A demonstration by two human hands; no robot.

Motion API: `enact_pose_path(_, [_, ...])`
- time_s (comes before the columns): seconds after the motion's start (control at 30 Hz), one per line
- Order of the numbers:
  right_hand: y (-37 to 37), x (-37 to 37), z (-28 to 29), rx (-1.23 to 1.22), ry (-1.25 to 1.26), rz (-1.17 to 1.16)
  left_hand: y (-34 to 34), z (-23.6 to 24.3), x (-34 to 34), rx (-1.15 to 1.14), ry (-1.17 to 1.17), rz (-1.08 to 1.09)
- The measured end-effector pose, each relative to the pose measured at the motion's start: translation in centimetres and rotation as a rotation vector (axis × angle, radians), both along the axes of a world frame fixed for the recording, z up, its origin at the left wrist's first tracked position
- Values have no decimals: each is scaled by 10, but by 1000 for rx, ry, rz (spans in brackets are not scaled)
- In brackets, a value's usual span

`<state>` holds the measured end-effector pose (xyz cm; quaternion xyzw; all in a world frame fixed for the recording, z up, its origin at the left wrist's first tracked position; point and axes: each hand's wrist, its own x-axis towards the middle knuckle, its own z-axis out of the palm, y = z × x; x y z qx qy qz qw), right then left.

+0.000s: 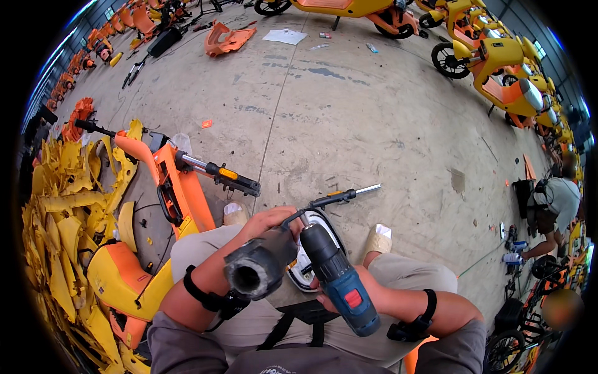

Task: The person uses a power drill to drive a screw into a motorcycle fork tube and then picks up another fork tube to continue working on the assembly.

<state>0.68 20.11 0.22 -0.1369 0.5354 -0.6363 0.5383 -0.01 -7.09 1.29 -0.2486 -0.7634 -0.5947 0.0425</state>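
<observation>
Held nearest the lens, a dark handlebar grip [258, 268] sits clasped in the left hand [265, 221], its open end facing up. Just beside it, the right hand [324, 298] wraps a blue cordless drill [339, 280], bit pointed down at a white-rimmed part [305, 268] on the lap. An orange scooter frame [177, 187] lies left on the concrete floor [349, 118].
</observation>
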Motion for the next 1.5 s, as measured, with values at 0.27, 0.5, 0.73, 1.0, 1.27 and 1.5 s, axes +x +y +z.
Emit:
enact_pose_path(0.27, [0, 1, 3, 15, -2, -12, -1, -2, -1, -1, 12, -27])
enact_pose_path(0.5, [-6, -20, 11, -65, -642, -162, 15, -5, 12, 503, -460, 232])
enact_pose_path(0.73, [-1, -45, 50, -114, 442, -187, 2, -12, -17, 798, -923, 760])
enact_pose_path(1.0, [5, -107, 1, 10, -372, -975, 9, -48, -14, 713, -1217, 617])
enact_pose_path(1.27, [27, -140, -9, 36, -135, -1182, 49, -92, -10, 729, -1687, 423])
enact_pose_path(1.5, [14, -140, -17, 45, -255, -1108, 87, -112, -6, 446, -1783, 262])
